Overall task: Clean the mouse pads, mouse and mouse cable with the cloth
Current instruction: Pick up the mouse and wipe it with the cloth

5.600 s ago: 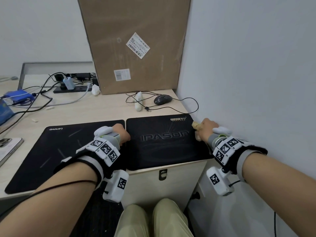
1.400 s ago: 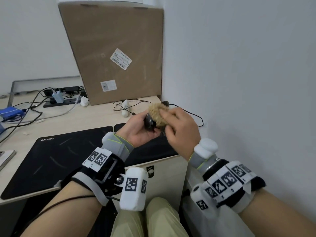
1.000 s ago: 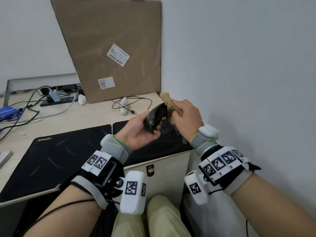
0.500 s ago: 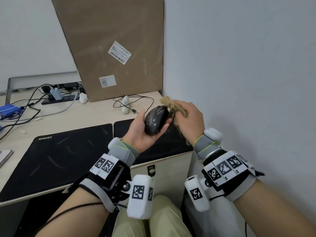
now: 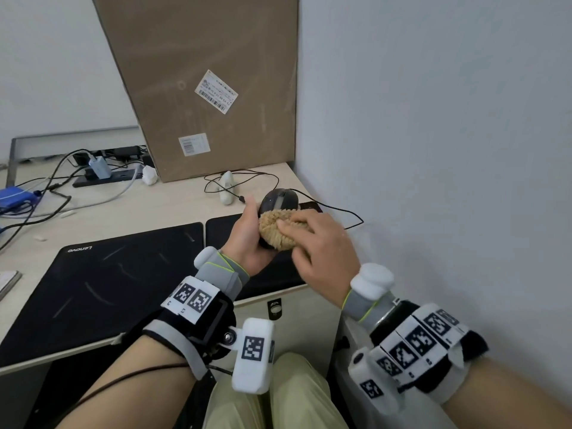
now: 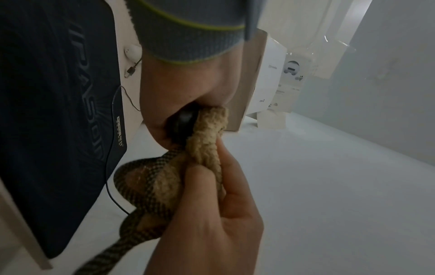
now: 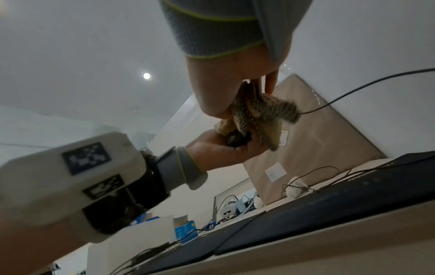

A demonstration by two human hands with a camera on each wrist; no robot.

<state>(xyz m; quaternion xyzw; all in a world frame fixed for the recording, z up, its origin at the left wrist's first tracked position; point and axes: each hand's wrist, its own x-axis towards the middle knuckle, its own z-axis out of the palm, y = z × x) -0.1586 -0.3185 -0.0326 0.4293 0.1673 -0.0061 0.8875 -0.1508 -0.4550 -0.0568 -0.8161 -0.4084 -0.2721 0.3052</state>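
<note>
- Head view: the left hand (image 5: 247, 239) cups a black mouse (image 5: 279, 199) from beneath, fingers curled round it, lifted above the right-hand mouse pad (image 5: 223, 224). The right hand (image 5: 322, 246) pinches a tan fluffy cloth (image 5: 277, 230) and presses it on the mouse's near end. The mouse cable (image 5: 346, 212) trails to the counter (image 5: 148, 212) by the wall. The Lenovo mouse pad (image 5: 102, 289) lies just left; a cardboard box (image 5: 204, 82) stands behind.
- Left wrist view: the right hand's fingers (image 6: 202, 178) bunch the cloth (image 6: 207, 134) against the mouse (image 6: 184, 119); the IPASON pad (image 6: 58, 111) is below.
- Right wrist view: the left hand (image 7: 221, 148) grips the mouse (image 7: 235, 140), the cloth (image 7: 256, 109) touching it from above.
</note>
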